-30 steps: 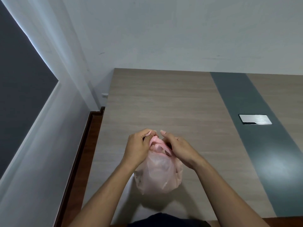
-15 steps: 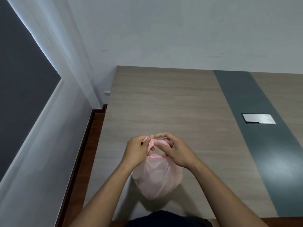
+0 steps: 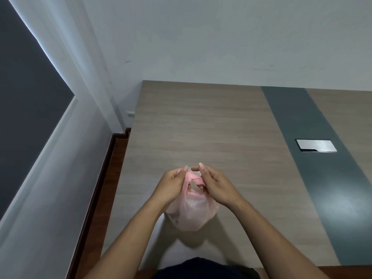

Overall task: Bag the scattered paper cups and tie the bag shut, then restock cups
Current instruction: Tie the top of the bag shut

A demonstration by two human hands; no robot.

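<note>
A small translucent pink plastic bag [image 3: 191,213] rests on the wood-grain table [image 3: 201,127], bulging with contents I cannot make out. Its two handles are drawn up and crossed into a loop at the top. My left hand [image 3: 172,186] pinches the left handle. My right hand [image 3: 216,186] grips the right handle, its fingers curled into the loop. Both hands meet right above the bag's mouth. No loose paper cups are in view.
A grey-green stripe [image 3: 314,158] runs along the table, with a metal cable-box lid [image 3: 316,145] set in it. White wall stands behind the table. At the left are a dark wooden skirting [image 3: 104,178] and a dark panel [image 3: 26,107].
Both hands have kept working the bag's handles at the top, shifting their grip; the handles now form a crossed loop. The bag stays in the same spot on the table.
</note>
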